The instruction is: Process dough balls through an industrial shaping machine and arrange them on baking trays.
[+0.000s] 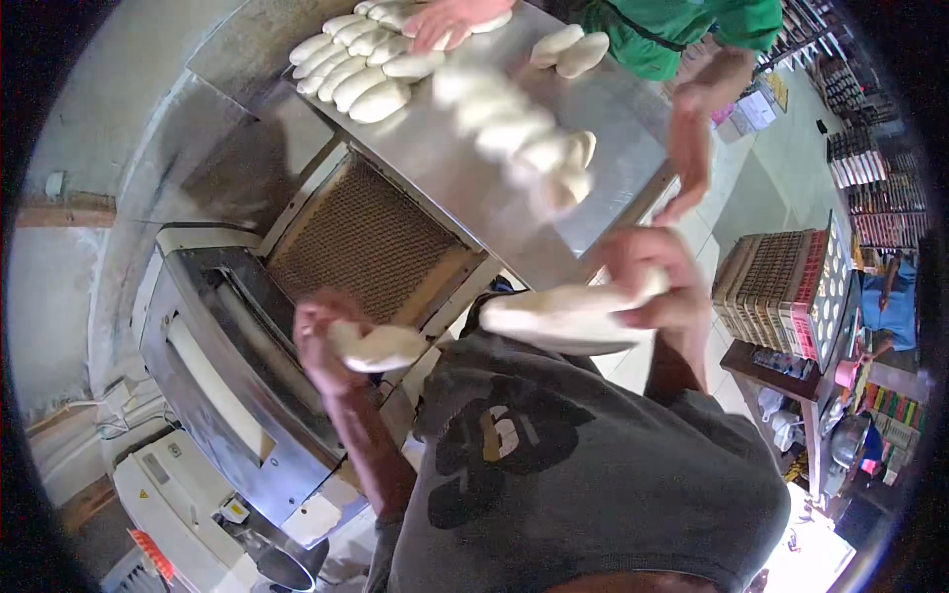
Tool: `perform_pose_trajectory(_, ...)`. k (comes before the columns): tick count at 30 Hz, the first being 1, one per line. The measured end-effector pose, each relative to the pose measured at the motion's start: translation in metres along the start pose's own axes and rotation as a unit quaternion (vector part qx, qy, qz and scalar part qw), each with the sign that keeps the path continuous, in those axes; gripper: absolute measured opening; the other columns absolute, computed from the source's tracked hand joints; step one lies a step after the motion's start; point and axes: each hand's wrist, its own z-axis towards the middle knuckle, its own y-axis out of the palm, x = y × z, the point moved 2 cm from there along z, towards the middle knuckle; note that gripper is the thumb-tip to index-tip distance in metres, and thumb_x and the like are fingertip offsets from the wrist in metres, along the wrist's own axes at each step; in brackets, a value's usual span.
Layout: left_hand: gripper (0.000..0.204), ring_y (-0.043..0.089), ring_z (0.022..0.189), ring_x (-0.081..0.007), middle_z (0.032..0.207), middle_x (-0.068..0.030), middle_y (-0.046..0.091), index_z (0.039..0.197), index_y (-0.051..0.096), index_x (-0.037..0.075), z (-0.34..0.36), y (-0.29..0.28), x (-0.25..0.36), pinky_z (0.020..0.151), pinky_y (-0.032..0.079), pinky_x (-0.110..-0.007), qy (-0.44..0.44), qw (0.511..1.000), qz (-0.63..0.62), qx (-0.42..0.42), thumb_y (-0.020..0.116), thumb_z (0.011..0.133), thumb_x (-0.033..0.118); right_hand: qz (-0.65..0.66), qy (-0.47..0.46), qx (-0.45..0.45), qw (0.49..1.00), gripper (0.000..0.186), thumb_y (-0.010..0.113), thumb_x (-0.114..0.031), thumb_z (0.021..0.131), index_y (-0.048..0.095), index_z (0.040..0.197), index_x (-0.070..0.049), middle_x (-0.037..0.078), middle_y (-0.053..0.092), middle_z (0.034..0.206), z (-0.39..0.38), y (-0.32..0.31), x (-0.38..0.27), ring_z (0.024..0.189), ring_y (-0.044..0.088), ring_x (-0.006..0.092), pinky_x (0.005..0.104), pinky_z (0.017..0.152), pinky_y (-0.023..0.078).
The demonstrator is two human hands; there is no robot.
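Note:
My left hand [326, 336] is closed around a pale dough piece [386, 349], beside the machine on the left. Over on the right, my right hand [664, 277] grips a longer dough piece [554, 314], which stretches across in front of my shirt. Both hands are smeared by motion. Ahead of them stands a metal table [618, 128]. A blurred row of dough pieces [502, 124] lies across its middle. Smooth oval dough pieces [380, 101] sit in rows at the far left, and a pair of dough pieces [583, 54] rests at the far right.
A co-worker's hand [450, 22] touches the far rows; their other arm [692, 138] hangs at the table's right edge. A machine [247, 376] with a mesh belt [361, 247] adjoins the table on the left. Stacked crates [761, 292] stand at right.

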Motion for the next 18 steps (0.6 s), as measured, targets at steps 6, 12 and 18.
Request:
perform_pose_trajectory(6, 0.021, 0.051, 0.065, -0.0136, 0.092, -0.0115, 0.057, 0.1, 0.058, 0.002, 0.023, 0.046, 0.051, 0.049, 0.044, -0.021, 0.115, 0.954, 0.248, -0.126, 0.052, 0.08, 0.0, 0.171, -0.034, 0.167, 0.97, 0.028, 0.062, 0.004, 0.054, 0.051, 0.074, -0.011, 0.0, 0.05, 0.066, -0.057, -0.059, -0.009, 0.05, 0.04, 0.0075, 0.0175, 0.041, 0.029)
perform_pose_trajectory(12, 0.04, 0.062, 0.085, -0.0255, 0.1, -0.0092, 0.064, 0.103, 0.061, 0.003, 0.094, 0.181, -0.069, 0.074, 0.048, -0.036, 0.036, 0.743, 0.584, -0.325, 0.07, 0.077, 0.032, 0.066, 0.006, 0.149, 0.987, 0.03, 0.065, 0.007, 0.051, 0.053, 0.068, -0.014, -0.002, 0.049, 0.064, -0.079, -0.069, 0.01, 0.059, 0.041, 0.0104, 0.0193, 0.05, 0.033)
perform_pose_trajectory(18, 0.045, 0.064, 0.075, -0.0268, 0.084, -0.0113, 0.067, 0.099, 0.061, -0.001, 0.156, 0.256, -0.205, 0.07, 0.049, -0.038, 0.054, 0.544, 0.743, -0.386, 0.071, 0.064, 0.026, 0.093, 0.044, 0.158, 0.982, 0.028, 0.064, 0.007, 0.051, 0.055, 0.069, -0.013, -0.002, 0.049, 0.063, -0.091, -0.071, 0.032, 0.058, 0.042, 0.0108, 0.021, 0.051, 0.032)
